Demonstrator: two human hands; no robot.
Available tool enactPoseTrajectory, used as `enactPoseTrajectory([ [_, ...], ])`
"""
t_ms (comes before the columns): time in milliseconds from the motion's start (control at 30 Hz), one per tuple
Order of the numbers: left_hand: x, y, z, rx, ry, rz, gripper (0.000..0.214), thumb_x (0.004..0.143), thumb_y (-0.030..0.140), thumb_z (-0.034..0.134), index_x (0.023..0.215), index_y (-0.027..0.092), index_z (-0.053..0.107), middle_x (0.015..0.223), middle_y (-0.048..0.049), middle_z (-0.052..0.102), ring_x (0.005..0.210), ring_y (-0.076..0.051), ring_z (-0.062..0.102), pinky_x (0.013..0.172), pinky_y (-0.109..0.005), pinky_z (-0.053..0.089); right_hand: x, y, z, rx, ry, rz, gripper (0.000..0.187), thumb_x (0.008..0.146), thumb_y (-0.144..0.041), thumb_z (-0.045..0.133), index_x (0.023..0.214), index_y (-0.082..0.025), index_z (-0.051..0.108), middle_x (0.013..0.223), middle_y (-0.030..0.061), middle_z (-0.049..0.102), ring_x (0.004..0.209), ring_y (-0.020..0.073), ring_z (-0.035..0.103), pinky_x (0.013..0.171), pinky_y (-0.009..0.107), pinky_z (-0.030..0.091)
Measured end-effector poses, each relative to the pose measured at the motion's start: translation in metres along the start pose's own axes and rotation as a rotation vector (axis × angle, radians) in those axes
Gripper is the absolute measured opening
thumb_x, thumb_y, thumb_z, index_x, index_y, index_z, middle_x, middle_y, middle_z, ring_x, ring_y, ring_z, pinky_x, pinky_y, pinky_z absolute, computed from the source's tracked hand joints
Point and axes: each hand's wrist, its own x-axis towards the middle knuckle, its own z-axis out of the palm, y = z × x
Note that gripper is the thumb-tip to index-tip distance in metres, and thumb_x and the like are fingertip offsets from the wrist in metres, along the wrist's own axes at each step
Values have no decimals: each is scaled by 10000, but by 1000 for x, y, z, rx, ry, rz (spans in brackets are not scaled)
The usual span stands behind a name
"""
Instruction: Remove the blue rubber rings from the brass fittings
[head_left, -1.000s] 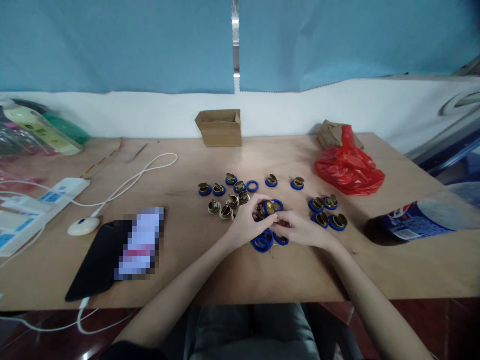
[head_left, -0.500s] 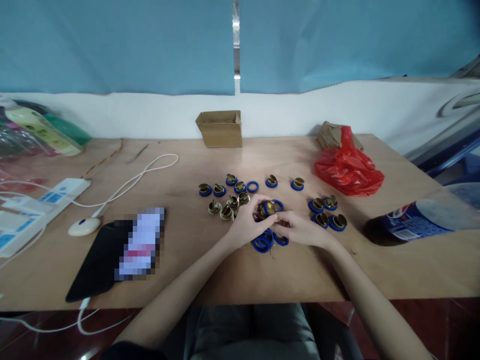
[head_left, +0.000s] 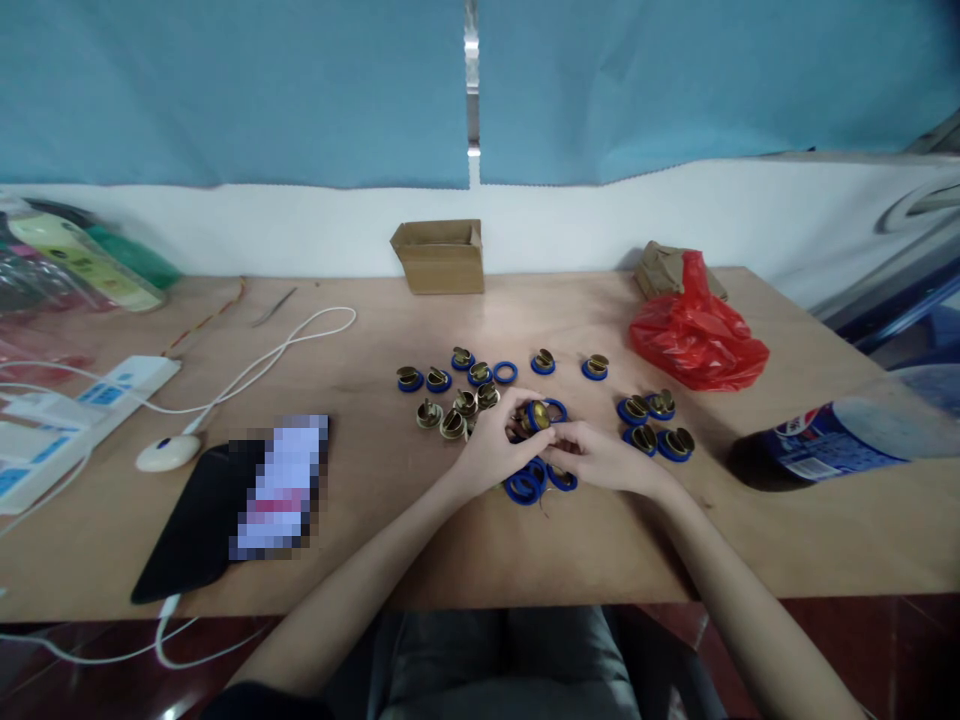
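My left hand (head_left: 491, 448) and my right hand (head_left: 600, 457) meet at the middle of the wooden table (head_left: 480, 540). Together their fingers pinch a small brass part with a blue ring (head_left: 537, 415) on it. Loose blue rings (head_left: 529, 484) lie just under my hands. Bare brass parts (head_left: 454, 413) sit in a heap to the left of my left hand. Brass parts fitted with blue rings lie in a row behind (head_left: 480, 372) and in a cluster (head_left: 656, 425) to the right of my right hand.
A small open cardboard box (head_left: 439, 255) stands at the back. A red plastic bag (head_left: 696, 335) lies at the right rear, a plastic bottle (head_left: 832, 440) on its side at the right edge. A phone (head_left: 225, 505), white cable, mouse-shaped puck (head_left: 167, 452) and power strip (head_left: 82, 405) occupy the left.
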Motion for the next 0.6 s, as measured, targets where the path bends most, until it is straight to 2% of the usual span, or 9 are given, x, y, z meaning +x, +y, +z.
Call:
enactPoseTrajectory([
  [333,0,-2,0,-11,-7,1,331,832,232,706,1141,220,586,1144,-77,689,1053,-230,684,939,-382,552,0,0,1,-15,-1,15,325,971,-403,495,739,-180,534,634,-18,529,560,109,457,515,239,323],
  [600,-1,-2,0,5,-1,-7,338,834,243,706,1151,217,590,1141,-84,689,1054,-236,681,946,-390,551,-1,-6,1,-101,30,14,264,960,-319,501,737,-184,539,616,-20,550,551,110,471,547,251,313],
])
